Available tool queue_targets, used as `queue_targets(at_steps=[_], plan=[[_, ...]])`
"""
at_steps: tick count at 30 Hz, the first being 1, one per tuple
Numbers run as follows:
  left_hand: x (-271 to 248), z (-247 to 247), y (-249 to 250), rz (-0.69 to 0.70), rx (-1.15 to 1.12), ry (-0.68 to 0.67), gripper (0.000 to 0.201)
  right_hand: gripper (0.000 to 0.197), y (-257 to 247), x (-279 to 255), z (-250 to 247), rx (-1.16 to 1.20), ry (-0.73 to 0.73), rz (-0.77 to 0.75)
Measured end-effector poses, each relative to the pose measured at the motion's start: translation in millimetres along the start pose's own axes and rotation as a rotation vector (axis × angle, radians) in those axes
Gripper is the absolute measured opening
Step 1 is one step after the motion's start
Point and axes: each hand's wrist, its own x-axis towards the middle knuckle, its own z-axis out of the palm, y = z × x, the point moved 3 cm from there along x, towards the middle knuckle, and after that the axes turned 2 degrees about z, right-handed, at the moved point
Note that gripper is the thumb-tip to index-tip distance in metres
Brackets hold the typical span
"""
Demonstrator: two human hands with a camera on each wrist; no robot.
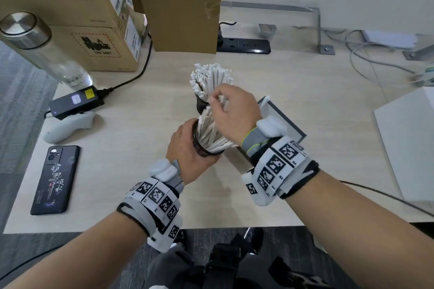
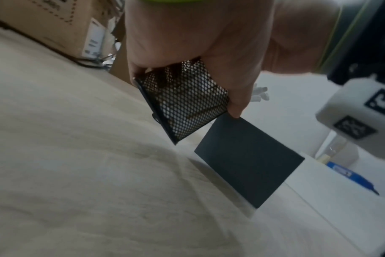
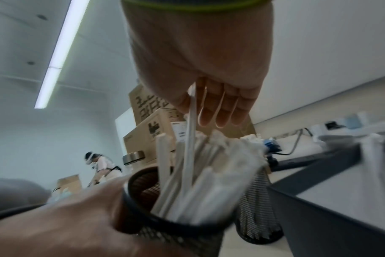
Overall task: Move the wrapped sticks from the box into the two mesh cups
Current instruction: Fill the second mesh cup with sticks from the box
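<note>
Here the left hand (image 1: 187, 148) wraps the near mesh cup (image 1: 203, 148), tilting it beside the box (image 1: 279, 112), likely to open its mouth, while the right hand (image 1: 234, 110) pinches wrapped sticks (image 3: 191, 139) into it; beyond it, the second cup (image 1: 201, 105) stands packed

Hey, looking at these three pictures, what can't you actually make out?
- Box interior: head view, right hand and wrist gear cover it; any sticks left unknown.
- Near mesh cup: stick count, too bunched.
- Far mesh cup: base hidden behind right hand and sticks.
- Left hand: fingertips hidden behind the cup.
</note>
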Motion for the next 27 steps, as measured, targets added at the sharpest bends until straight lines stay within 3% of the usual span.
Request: queue_targets(at_steps=[3,7,10,13,15,18,20,23,25,27], plan=[[2,-4,-2,-0.089,-0.177,0.04,0.078,0.02,22,-3,-8,0.08,-0.001,0.158],[2,-5,-3,-0.153,-0.244,0.044,0.071,0.065,17,-37,19,-0.026,-0.337,-0.028],[-2,-2,-6,-0.197,-0.292,0.044,0.064,0.072,25,-43,22,0.011,-0.25,-0.024],[-3,-3,-13,-0.236,-0.242,0.073,0.071,0.06,52,-32,5,0.164,-0.027,0.196],[-2,-4,-14,-0.258,-0.212,0.091,0.075,0.06,74,-30,-7,0.2,0.092,0.425],[-1,0,-17,-0.293,-0.221,0.103,0.075,0.085,98,-36,-9,0.302,0.031,0.789],[-2,2,-20,-0.288,-0.235,0.108,0.077,0.098,107,-36,-2,0.374,-0.047,0.905],[-1,6,-20,-0.274,-0.255,0.085,0.079,0.084,121,-20,7,0.476,-0.079,1.055],[-2,6,-15,-0.26,-0.243,0.07,0.075,0.061,127,-6,10,0.554,-0.081,1.125],[-4,5,-12,-0.249,-0.231,0.065,0.073,0.037,131,5,15,0.567,-0.087,1.086]])
